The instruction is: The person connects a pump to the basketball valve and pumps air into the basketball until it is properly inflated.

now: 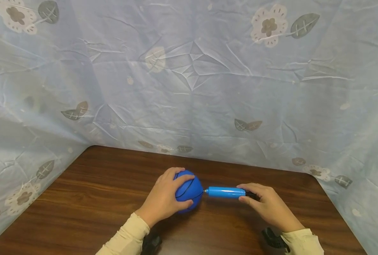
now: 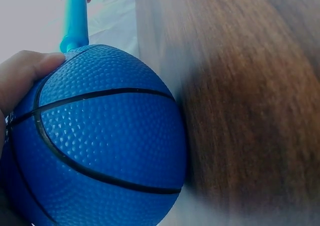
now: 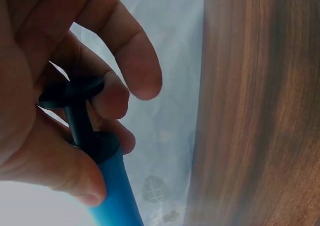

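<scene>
A small blue ball (image 1: 189, 189) with black seam lines, marked like a basketball, sits near the middle of the table. My left hand (image 1: 163, 196) grips it from the left, thumb and fingers spread round its side. From the ball's right side a thin metal needle (image 1: 204, 191) leads to a light blue hand pump (image 1: 226, 192), which lies level. My right hand (image 1: 265, 203) holds the pump's right end between thumb and fingers. In the right wrist view the pump's black plunger handle (image 3: 72, 92) stands a short way out of the barrel, inside the curve of that hand.
The dark brown wooden table (image 1: 112, 184) spreads out round both hands. A pale blue curtain (image 1: 182, 106) with flowers and leaves hangs along its back and sides. Black wrist straps (image 1: 274, 238) show near the cream sleeves (image 1: 125, 235).
</scene>
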The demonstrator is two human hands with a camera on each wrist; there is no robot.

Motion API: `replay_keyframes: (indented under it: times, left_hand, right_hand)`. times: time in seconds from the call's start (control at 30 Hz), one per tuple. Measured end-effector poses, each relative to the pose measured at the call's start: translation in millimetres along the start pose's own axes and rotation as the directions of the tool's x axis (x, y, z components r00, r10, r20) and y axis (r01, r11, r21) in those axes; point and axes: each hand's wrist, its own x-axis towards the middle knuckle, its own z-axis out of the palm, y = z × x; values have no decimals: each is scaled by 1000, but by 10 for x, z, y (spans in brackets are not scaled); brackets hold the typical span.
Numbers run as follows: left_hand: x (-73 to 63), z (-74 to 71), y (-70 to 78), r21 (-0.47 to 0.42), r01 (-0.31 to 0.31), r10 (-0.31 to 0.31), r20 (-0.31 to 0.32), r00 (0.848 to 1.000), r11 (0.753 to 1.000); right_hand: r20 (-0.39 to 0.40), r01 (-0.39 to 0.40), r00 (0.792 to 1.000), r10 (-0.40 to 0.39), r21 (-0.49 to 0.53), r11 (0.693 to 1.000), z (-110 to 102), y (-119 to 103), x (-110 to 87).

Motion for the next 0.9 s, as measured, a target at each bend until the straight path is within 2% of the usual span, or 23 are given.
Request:
replay_keyframes:
  times: [0.4, 0.9]
  left_hand:
    - [-6, -1, -17, 0, 11, -11, 6, 1000, 1000]
    - [-4, -18, -39, -26, 23, -23, 10, 1000, 999]
  right_hand:
    - [31, -26, 999, 25, 52, 998, -30, 2, -1]
    - [3, -9, 1000, 9, 45, 999, -34, -4, -8]
